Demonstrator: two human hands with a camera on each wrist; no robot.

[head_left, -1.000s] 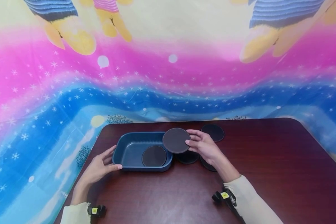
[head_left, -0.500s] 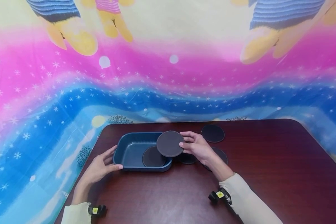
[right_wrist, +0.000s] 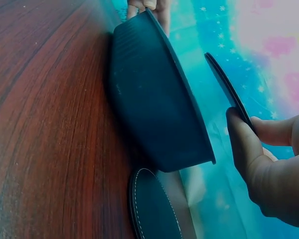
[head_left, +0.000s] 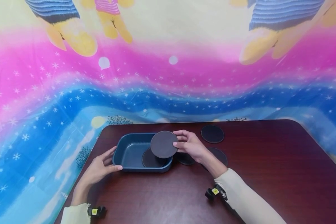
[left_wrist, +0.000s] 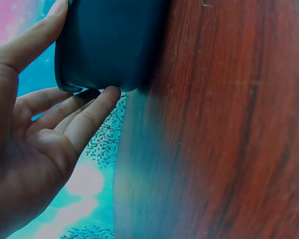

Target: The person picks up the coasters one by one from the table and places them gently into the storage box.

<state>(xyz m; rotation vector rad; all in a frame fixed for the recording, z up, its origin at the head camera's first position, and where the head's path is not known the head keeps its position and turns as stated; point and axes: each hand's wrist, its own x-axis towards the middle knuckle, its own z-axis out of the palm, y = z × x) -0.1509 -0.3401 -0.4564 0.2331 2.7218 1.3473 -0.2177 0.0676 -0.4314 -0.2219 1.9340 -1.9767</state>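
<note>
In the head view my right hand [head_left: 191, 146] pinches a round dark leather coaster [head_left: 164, 144] by its right edge, thumb on the near face. That coaster is raised and tilted over the right part of a dark blue rectangular dish [head_left: 128, 168]. The right wrist view shows the held coaster [right_wrist: 224, 82] edge-on, apart from the dish's rim. Another coaster [head_left: 148, 159] lies inside the dish, partly covered by the held one. At the dish's left end my left hand [head_left: 98, 168] touches its wall and rim, thumb and fairly straight fingers spread.
Right of the dish a coaster [head_left: 185, 158] lies on the dark red-brown table [head_left: 162, 196], partly behind my right hand. Farther right are a coaster [head_left: 219, 155] partly behind my forearm and one [head_left: 212, 134] near the back edge. A patterned cloth [head_left: 168, 77] hangs behind.
My right hand has carried the held coaster leftward, from the dish's right rim to over its inside. My left hand and the dish have stayed in place.
</note>
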